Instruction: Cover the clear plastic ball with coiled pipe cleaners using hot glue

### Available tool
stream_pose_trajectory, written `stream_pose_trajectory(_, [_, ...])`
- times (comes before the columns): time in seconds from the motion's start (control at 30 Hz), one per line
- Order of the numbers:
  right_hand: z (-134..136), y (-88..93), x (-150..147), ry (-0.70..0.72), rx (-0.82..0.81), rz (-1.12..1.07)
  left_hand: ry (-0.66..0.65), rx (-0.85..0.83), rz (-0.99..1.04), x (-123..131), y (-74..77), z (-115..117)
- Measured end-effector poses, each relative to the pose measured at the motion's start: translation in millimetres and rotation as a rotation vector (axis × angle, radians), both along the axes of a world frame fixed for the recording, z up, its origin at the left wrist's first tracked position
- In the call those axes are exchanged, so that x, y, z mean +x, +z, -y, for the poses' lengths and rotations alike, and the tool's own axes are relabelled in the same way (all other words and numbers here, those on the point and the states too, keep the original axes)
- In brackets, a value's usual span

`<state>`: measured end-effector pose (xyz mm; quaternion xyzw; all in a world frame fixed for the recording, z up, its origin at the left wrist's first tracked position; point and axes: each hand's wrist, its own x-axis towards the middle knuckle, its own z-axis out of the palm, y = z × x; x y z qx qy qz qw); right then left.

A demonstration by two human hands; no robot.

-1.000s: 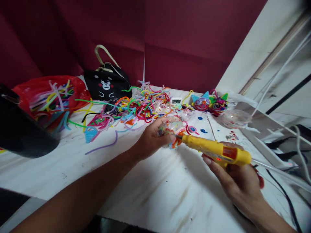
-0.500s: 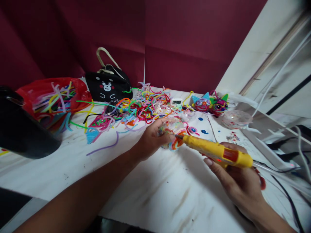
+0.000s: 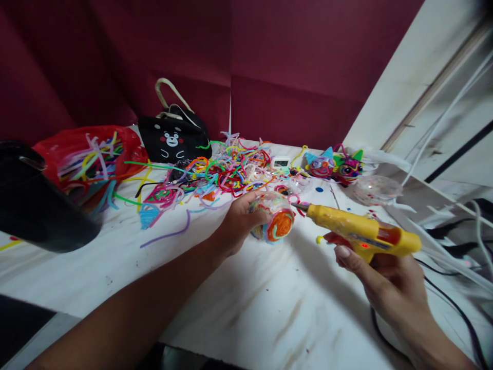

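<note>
My left hand (image 3: pixel 246 221) is closed around a clear plastic ball (image 3: pixel 265 203) partly covered with coloured pipe cleaners. An orange pipe-cleaner coil (image 3: pixel 280 226) with a pale green curl sits on the ball's right side. My right hand (image 3: pixel 393 288) grips a yellow hot glue gun (image 3: pixel 346 228) with a lit red light. The gun's metal tip points left, a short gap away from the ball. Behind the gun's trigger, a small yellow piece (image 3: pixel 319 239) shows near the tabletop.
A tangle of pipe cleaners (image 3: pixel 234 169) lies at the back, beside a red bag (image 3: pixel 50 154) of more and a black bag (image 3: pixel 173 136). Two finished cat-eared balls (image 3: pixel 321 165) and a clear half shell (image 3: pixel 377 189) stand back right. A black container (image 3: pixel 42 205) is at left; the black cable (image 3: pixel 456 303) trails right.
The glue gun in my right hand has moved right, and its tip has come away from the ball. More of the orange coil shows. My left hand stays nearly in place.
</note>
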<state>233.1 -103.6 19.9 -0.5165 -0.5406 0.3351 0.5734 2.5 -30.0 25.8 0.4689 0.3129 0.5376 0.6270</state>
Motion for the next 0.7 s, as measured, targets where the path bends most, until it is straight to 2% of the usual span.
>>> stream_pose_trajectory(0.17, [-6,-0.1,8,0.047,-0.007,0.013,0.052,-0.035,0.039,-3,-0.1,-3])
stream_pose_trajectory(0.37, [-19,1.1,25,0.113,-0.202,0.085,0.128,-0.096,0.098,-7,-1.1,-13])
stream_pose_trajectory(0.5, [-22,3.2,26,0.171,-0.264,0.096,0.155,-0.184,0.155,-12,0.1,-19])
stream_pose_trajectory(0.6, [-23,-2.9,27,0.193,-0.317,0.091,0.132,-0.229,0.15,-15,0.8,-23])
stream_pose_trajectory(0.7, [-27,-14.5,36,0.216,-0.351,0.236,0.102,-0.262,0.145,-16,0.7,-24])
